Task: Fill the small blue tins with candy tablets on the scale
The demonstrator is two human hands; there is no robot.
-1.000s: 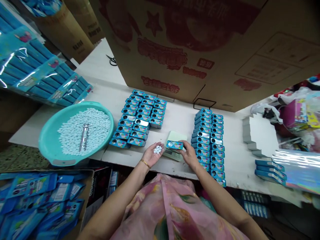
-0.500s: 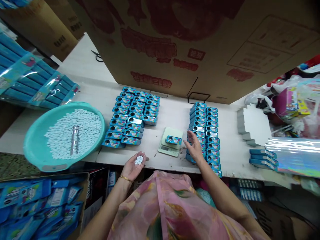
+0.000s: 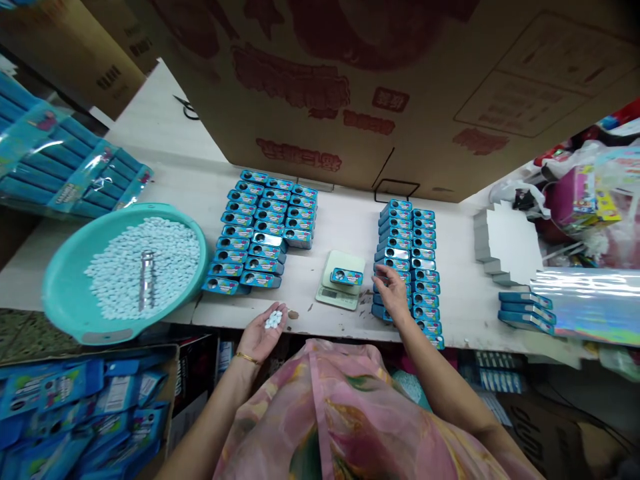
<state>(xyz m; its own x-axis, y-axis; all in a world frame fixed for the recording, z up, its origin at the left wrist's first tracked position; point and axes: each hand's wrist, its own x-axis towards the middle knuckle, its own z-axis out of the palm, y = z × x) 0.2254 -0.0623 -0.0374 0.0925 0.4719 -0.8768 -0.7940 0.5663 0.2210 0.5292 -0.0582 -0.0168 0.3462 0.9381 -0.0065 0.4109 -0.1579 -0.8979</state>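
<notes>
My left hand [image 3: 261, 335], palm up and cupped, holds several small white tablets [image 3: 273, 319] near the table's front edge. My right hand [image 3: 393, 291] hovers with fingers apart and nothing in them, beside the left edge of the right group of blue tins [image 3: 425, 288]. Between my hands, one blue tin [image 3: 347, 276] lies on a pale green digital scale [image 3: 330, 297], with something pale showing at its round opening. To the left stands a turquoise basin [image 3: 65, 287] of white tablets [image 3: 170, 247], with a shiny metal scoop or tube [image 3: 147, 280] lying on them.
Another group of blue tins [image 3: 235, 243] stands left of the scale. A large cardboard box [image 3: 310, 100] looms at the back. White card pieces [image 3: 510, 243] and stacked blue boxes [image 3: 526, 310] lie at right. Scissors [image 3: 189, 109] rest far left; a carton of blue packaging [image 3: 75, 413] sits below.
My right hand has shifted slightly, still near the right tins with its fingers apart. My left hand keeps the tablets in its palm. The view has moved a little.
</notes>
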